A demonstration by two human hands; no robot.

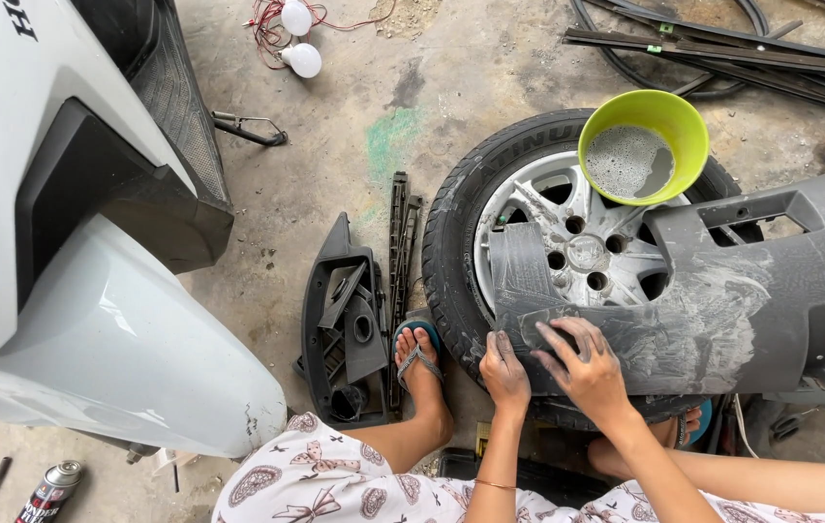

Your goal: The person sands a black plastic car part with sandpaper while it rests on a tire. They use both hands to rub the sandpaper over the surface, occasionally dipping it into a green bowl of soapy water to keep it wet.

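With the grey plastic panel [722,300] lying across the wheel [567,252], the left hand [504,373] grips its edge while the right hand [587,363] presses flat, best rubbed in steady, even strokes.

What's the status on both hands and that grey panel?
Left hand grips grey plastic panel edge. Right hand pressed flat on it. Panel lies across wheel; green bowl alongside.

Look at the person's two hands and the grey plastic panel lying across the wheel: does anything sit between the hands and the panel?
Nothing visible does. The left hand and right hand both rest directly on the near edge of the grey plastic panel, which lies across the wheel.
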